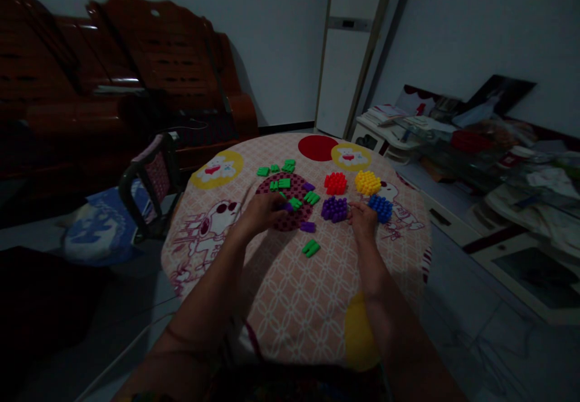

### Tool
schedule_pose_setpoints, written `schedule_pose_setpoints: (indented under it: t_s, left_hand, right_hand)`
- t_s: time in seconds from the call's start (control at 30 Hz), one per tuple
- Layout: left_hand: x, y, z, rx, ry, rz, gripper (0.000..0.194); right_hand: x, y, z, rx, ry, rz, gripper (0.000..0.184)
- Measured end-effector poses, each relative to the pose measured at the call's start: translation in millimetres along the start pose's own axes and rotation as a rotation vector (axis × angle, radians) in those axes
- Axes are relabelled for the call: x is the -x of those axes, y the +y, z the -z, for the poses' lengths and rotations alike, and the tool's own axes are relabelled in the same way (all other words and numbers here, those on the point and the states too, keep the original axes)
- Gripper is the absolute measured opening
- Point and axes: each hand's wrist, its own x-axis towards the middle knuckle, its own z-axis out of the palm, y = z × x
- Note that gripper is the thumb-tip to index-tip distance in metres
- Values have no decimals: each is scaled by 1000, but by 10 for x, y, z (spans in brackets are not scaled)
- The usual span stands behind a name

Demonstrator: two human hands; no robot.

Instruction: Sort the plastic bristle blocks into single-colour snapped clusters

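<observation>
My left hand is closed, its fingertips on a small purple building block among loose green pieces. My right hand has its fingers drawn together at the right side of a knobbly purple block cluster; its fingertips are partly hidden. A blue cluster lies just right of that hand, with a red cluster and a yellow cluster behind. Several green plastic blocks are scattered over the middle of the table. Loose purple blocks lie between the hands.
A patterned cloth covers the round table. At left stand a small chair and a carved wooden sofa. A low cabinet piled with papers and bags runs along the right, and a tall white unit stands behind.
</observation>
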Motion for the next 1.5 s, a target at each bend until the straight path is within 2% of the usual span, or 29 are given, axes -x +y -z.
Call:
schedule_pose_setpoints:
  t_s: [0.13,0.27,0.37,0.6,0.73,0.87,1.03,1.1,1.27,1.5]
  left_hand:
    - [-353,317,-305,-100,-68,-93,24]
    - [-571,440,-564,-177,-85,-121,24]
    - [-634,492,-661,-165,-94,-162,29]
    - [-676,583,-717,-148,-157,-137,34]
    - [-641,557,-738,-107,-156,-142,36]
    - [-676,440,-687,-53,-28,-111,40]
    - [-920,297,-653,-120,148,20,36]
    - [-1035,271,-698,-153,142,80,37]
    - [-1202,247,-828,-218,25,175,29]
    - [-1161,199,-799,-73,149,132,30]
  right_hand:
    - [23,-48,2,-28,8,-20,44]
    - [29,-59,-2,-49,13,1,40]
    - [6,-31,-9,-34,16,4,39]
    - [-29,44,-7,18,-15,6,43]
    - [-22,51,-7,4,-9,26,43]
    - [-10,27,-10,-17,9,22,42]
    - [-3,-2,-9,-25,2,9,39]
    - [-1,-7,-10,-28,5,-2,39]
    - [2,18,-15,-46,4,17,40]
    - [-12,22,-16,-39,-4,-1,40]
